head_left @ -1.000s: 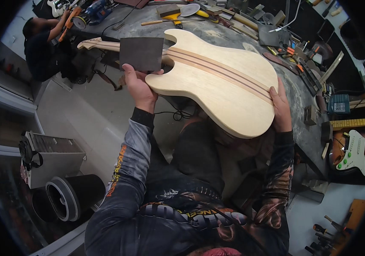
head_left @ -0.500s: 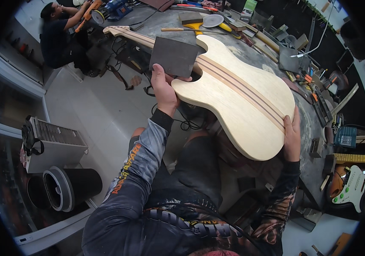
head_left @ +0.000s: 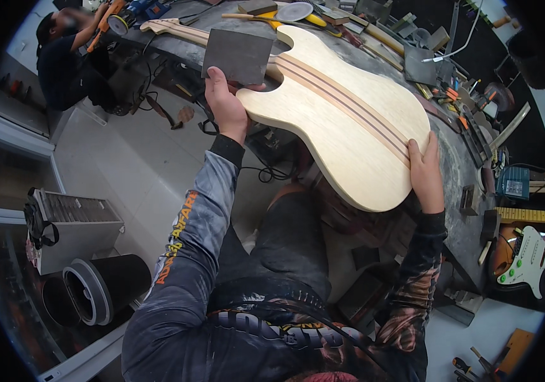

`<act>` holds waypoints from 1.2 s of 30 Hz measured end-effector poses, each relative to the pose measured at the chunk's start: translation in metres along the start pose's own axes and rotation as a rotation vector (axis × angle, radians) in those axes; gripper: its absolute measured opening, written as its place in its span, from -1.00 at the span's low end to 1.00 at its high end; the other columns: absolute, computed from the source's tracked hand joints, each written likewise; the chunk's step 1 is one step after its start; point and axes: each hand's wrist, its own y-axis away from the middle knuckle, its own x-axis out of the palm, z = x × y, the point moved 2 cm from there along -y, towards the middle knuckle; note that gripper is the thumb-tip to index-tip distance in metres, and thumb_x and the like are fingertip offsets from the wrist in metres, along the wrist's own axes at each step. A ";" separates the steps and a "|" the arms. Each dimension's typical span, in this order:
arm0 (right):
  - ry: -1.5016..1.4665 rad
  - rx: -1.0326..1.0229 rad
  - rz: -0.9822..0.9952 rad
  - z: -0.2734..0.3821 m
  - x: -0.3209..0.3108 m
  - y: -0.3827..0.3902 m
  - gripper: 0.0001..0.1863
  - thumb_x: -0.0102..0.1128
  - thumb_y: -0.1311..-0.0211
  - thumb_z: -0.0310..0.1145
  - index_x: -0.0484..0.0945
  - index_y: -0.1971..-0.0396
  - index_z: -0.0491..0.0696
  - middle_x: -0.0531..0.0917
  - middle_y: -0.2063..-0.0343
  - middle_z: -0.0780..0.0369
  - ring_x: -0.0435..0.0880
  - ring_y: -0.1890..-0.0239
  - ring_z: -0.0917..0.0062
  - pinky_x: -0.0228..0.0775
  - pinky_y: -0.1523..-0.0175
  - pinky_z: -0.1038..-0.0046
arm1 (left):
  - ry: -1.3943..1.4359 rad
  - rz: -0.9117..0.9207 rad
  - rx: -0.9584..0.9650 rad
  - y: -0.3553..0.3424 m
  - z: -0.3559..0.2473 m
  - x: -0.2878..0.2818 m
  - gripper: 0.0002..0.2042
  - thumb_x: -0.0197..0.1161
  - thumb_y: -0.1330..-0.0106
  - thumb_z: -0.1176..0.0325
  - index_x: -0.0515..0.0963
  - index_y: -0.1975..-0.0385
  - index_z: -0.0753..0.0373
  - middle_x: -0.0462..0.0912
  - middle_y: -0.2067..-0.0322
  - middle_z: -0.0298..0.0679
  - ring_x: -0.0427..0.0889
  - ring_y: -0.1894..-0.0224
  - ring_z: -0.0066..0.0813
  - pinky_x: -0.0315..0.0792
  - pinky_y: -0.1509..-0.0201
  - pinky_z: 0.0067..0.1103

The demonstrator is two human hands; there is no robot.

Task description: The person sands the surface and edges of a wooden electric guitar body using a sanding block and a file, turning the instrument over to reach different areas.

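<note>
A bare, pale wooden electric guitar [head_left: 342,114] with darker stripes down its middle lies tilted across my two hands, neck toward the far left. My left hand [head_left: 226,105] grips it near the neck joint, fingers reaching underneath. Its thumb presses a dark grey rectangular sheet [head_left: 237,57], which looks like sandpaper and covers part of the neck. At the rounded tail end, my right hand [head_left: 426,173] is closed on the body's edge, its fingertips on the upper face. The underside of the guitar is hidden.
The grey workbench [head_left: 454,210] carries tools, blocks and scraps along its far and right sides. A co-worker [head_left: 69,60] crouches far left by a bench grinder [head_left: 123,22]. A black bin [head_left: 116,283] stands lower left; another guitar with a white pickguard [head_left: 527,261] is at right.
The view has shifted, and the guitar with both hands sits a little higher and farther left in the picture. Both hands keep the same hold, and the dark sheet stays under my left thumb.
</note>
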 end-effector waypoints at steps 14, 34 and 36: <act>0.350 -0.647 -0.029 0.052 0.029 -0.060 -0.37 0.25 -0.64 -0.01 0.57 -0.36 -0.27 0.65 -0.28 -0.24 0.62 -0.36 -0.15 0.42 -0.46 -0.06 | -0.634 0.369 0.934 0.081 -0.066 -0.025 -0.57 0.29 -0.68 0.20 0.56 -0.42 0.21 0.67 -0.35 0.01 0.61 -0.51 0.02 0.39 -0.64 -0.01; 0.327 -0.648 0.034 0.073 0.098 -0.137 -0.35 -0.01 -0.75 0.12 0.61 -0.50 -0.03 0.73 -0.30 0.03 0.63 -0.43 0.08 0.31 -0.61 0.01 | -0.935 0.893 0.630 0.199 -0.025 0.008 -0.24 0.27 -0.10 0.46 0.73 -0.46 -0.02 0.60 -0.61 -0.23 0.32 -0.78 -0.03 -0.50 -0.86 0.20; 0.331 -0.634 0.045 0.068 0.092 -0.132 -0.35 -0.01 -0.75 0.13 0.61 -0.50 -0.03 0.73 -0.30 0.03 0.63 -0.44 0.09 0.31 -0.61 0.01 | -1.063 1.024 0.818 0.164 -0.030 0.001 -0.24 0.40 -0.16 0.33 0.68 -0.52 -0.11 0.56 -0.64 -0.35 0.32 -0.78 -0.16 -0.56 -0.83 0.29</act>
